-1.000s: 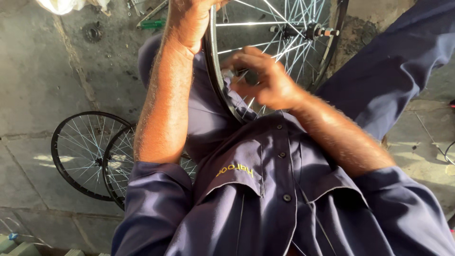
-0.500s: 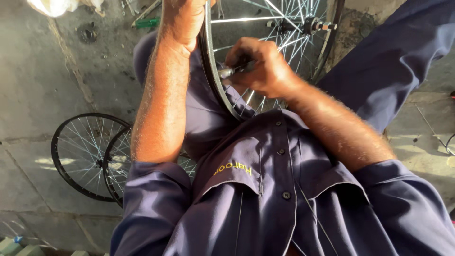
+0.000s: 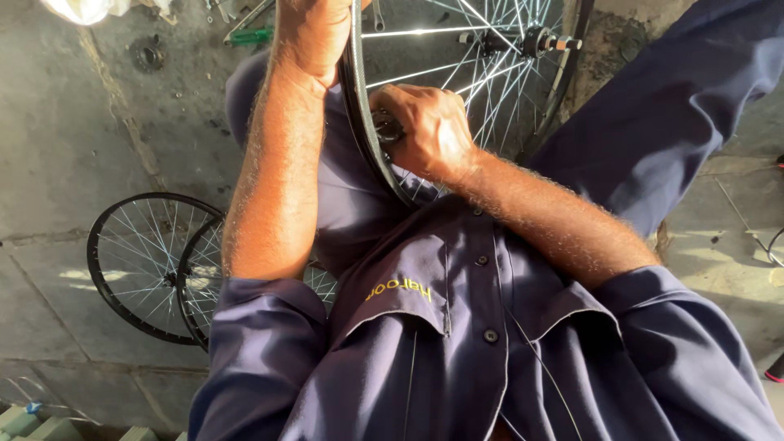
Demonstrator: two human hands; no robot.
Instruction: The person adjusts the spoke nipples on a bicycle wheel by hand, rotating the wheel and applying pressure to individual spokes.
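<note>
A bicycle wheel with a dark rim [image 3: 365, 131], silver spokes and a hub [image 3: 531, 39] stands upright between my knees. My left hand [image 3: 314, 33] grips the rim near its top, at the upper edge of the view. Lower down, my right hand [image 3: 429, 131] is closed around a small dark tool [image 3: 387, 126] pressed against the inner side of the rim where the spokes meet it. My fingers hide most of the tool. Both forearms are bare below the blue shirt sleeves.
Two more spoked wheels [image 3: 135, 261] [image 3: 200, 282] lie overlapping on the concrete floor at my left. A green-handled tool [image 3: 249, 37], a small round metal part [image 3: 149, 55] and a white cloth [image 3: 82, 8] lie at the top left. My blue trouser legs flank the wheel.
My right hand has slid up the inner side of the rim and closed tighter on the small tool. My left hand has kept its grip on the rim.
</note>
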